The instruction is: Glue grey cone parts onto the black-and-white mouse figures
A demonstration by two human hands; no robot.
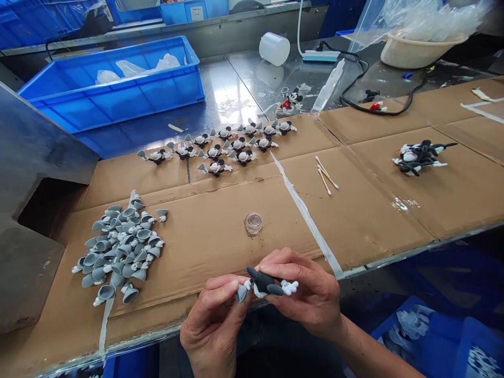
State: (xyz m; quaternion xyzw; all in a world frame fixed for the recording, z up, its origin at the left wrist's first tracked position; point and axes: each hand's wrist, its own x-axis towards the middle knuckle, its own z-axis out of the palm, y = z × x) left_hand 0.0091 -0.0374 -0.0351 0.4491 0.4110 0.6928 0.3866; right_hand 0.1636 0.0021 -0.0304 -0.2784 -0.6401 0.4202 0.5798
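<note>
Both my hands hold a small black-and-white Mickey Mouse figurine close together above the front edge of the cardboard. My left hand pinches its grey bell-shaped end, and my right hand grips its black body, leaving a white glove showing. Ahead of my hands sits a small clear dish holding a little liquid. A heap of grey-and-white figurine parts lies to the left. Rows of similar figurines lie beyond, with several cotton swabs and a black-and-white figurine pile to the right.
Flattened cardboard covers the steel bench. A blue crate, white bottle, power strip, black cable and woven basket stand beyond it. Blue crates sit below the front right edge.
</note>
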